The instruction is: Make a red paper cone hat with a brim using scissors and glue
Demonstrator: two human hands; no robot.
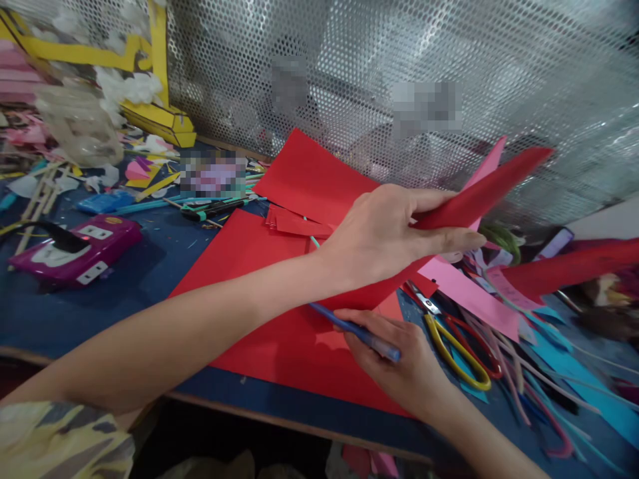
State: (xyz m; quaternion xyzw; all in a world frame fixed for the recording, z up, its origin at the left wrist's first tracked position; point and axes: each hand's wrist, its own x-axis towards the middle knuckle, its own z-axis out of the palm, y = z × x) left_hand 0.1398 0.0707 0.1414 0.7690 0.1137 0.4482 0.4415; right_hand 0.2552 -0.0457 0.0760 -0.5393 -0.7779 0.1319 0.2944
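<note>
Blue table (154,256): large red sheet (279,352) lies flat near the front edge, under both hands. Red piece (486,189), bent, raised above the sheet's right side. Left hand (382,233) pinches this piece between thumb and fingers; right hand (399,356) is closed round a pen (369,338), one end near the left forearm. Pen-to-paper contact: cannot tell.

Judgement: hold the piece lightly to avoid a crease; support the lower sheet before any pen stroke; keep the left forearm from covering the pen's end.

Surroundings: power strip (80,249) at left, well apart. Pink strip (474,299) and scissors (430,306) crowd the right, just beside the hands; likely snag points. Cutter (214,209) lies beyond the sheet's left edge, near small scraps.
</note>
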